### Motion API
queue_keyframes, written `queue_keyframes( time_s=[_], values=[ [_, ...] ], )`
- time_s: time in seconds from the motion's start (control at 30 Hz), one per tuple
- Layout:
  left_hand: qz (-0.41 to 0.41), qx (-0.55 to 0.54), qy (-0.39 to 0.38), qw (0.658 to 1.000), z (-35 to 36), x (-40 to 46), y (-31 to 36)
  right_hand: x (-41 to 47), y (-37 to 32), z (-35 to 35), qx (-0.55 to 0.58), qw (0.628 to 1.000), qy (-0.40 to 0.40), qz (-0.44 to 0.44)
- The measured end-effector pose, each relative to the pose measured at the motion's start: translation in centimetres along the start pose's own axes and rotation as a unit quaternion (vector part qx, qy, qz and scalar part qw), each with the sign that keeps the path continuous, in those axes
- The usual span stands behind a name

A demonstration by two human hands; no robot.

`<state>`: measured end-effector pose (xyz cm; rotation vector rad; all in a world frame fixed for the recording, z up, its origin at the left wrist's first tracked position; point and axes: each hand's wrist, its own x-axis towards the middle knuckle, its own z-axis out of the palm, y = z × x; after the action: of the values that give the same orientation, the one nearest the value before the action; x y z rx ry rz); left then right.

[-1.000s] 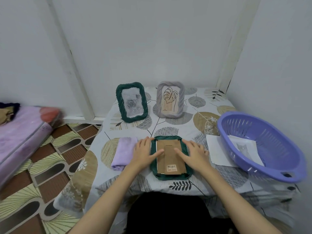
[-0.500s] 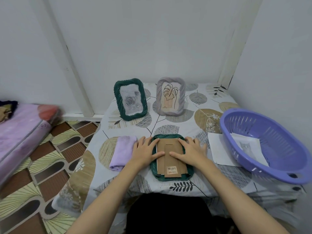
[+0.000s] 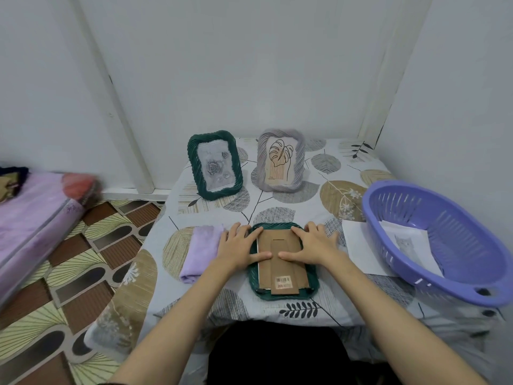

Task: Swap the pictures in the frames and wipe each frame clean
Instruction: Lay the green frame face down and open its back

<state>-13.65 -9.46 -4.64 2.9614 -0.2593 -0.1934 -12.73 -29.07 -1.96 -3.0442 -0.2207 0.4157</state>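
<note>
We count three frames: two upright far back, green [image 3: 215, 165] and grey [image 3: 281, 160], one face-down frame [image 3: 283, 295] near us. Our left grip [image 3: 238, 248] and right grip [image 3: 312, 247] press flat, fingers straight, on its backing [image 3: 280, 266]. One cloth [image 3: 201, 248] lies left, one basket [image 3: 444, 245] right.

Cloth [image 3: 202, 250] L of frame [image 3: 283, 294]; basket [image 3: 444, 245] R

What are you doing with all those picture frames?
A person is pressing both hands, left hand and right hand, flat on the cardboard back of a green frame lying face down on the table. Two more frames stand behind it, a purple cloth lies beside it, and a picture waits in the purple basket.
</note>
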Motion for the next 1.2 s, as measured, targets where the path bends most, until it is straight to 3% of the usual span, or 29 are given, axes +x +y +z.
queue_keyframes(
  time_s=[0.27,0.47,0.67,1.0,1.2],
  values=[
    [0.015,-0.007,-0.015,1.0,-0.7,0.1,-1.0,-0.5,-0.9,1.0,0.069,0.997,0.024,0.01],
    [0.039,-0.082,0.063,0.994,-0.6,-1.0,-2.7,-3.2,-3.6,2.6,0.144,0.973,0.171,0.066],
    [0.023,-0.1,0.046,0.994,0.8,-2.6,-3.7,-5.6,-5.5,4.7,0.134,0.973,0.171,0.072],
    [0.03,-0.083,0.031,0.996,0.9,-3.4,-3.5,-5.7,-6.9,4.8,0.373,0.888,0.256,0.079],
    [0.036,-0.062,0.031,0.997,1.0,-3.5,-3.4,-5.8,-6.8,4.4,0.398,0.88,0.248,0.072]
  ],
)
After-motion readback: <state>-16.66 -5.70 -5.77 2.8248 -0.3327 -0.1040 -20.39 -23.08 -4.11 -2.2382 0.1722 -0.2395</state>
